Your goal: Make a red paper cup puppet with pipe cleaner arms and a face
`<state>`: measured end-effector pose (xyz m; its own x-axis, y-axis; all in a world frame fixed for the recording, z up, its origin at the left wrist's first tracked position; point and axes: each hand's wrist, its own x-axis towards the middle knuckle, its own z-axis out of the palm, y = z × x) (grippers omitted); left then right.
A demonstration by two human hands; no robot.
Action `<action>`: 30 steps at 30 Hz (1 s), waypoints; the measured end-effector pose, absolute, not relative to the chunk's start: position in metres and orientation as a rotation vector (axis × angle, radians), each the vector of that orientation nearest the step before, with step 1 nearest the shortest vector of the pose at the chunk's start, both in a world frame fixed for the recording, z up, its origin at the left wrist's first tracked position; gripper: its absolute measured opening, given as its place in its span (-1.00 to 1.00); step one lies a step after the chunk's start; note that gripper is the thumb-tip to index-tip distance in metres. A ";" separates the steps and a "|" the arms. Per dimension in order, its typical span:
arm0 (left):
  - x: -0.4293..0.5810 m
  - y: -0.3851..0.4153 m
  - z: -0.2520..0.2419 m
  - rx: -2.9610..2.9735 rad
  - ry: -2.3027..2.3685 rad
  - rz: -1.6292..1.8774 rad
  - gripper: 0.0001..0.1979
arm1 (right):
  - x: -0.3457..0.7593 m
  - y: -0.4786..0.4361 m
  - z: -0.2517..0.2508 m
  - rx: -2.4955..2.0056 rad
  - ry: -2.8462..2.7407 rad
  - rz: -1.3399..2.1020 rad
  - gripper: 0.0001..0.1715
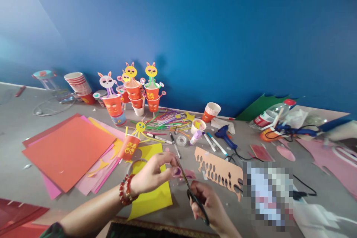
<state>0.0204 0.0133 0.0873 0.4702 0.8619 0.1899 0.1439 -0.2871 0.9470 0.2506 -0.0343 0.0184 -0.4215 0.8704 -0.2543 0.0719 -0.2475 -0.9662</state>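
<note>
My left hand [154,174], with red bead bracelets [126,189] on its wrist, pinches a small pink paper piece [177,172] with a purple spot. My right hand [208,202] is closed round the black handles of the scissors [192,193]. Their blades point up and left, against the pink paper beside my left fingertips. Under my left hand and forearm lies a yellow sheet [156,200]. To the left of it, a red paper cup [129,147] carries a yellow face. A peach sheet with many cut-out holes [220,171] is right of the scissors.
Decorated cups [113,105] with animal faces stand near the blue wall. Colored sheets [71,148] are piled at left. Beyond my hands are pipe cleaners [170,119], tape [182,140], markers [209,142] and a blue glue gun [225,136]. A bottle [272,114] stands at right.
</note>
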 end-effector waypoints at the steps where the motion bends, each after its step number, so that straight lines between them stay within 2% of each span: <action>1: 0.020 0.013 0.088 1.728 0.866 0.911 -0.70 | 0.251 -0.034 0.018 -1.166 -1.403 1.733 -0.47; 7: 0.021 0.013 0.084 1.701 0.853 0.926 -0.68 | 0.249 -0.032 0.022 -1.105 -1.445 1.725 -0.28; 16: 0.005 0.022 0.059 1.454 0.974 0.970 -0.70 | 0.249 -0.034 0.026 -1.159 -1.532 1.494 -0.21; 24: -0.008 0.042 0.036 2.128 1.368 0.675 -0.76 | 0.241 -0.037 0.018 -1.188 -1.529 1.495 -0.32; 30: -0.005 0.048 0.019 2.213 1.387 0.526 -0.86 | 0.230 -0.041 0.019 -1.217 -1.506 1.601 -0.27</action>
<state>-0.0052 0.0483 0.0194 0.4146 0.9073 0.0706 0.7261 -0.3765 0.5753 0.2301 -0.0411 0.0189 -0.3841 0.9002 -0.2053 0.1496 -0.1587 -0.9759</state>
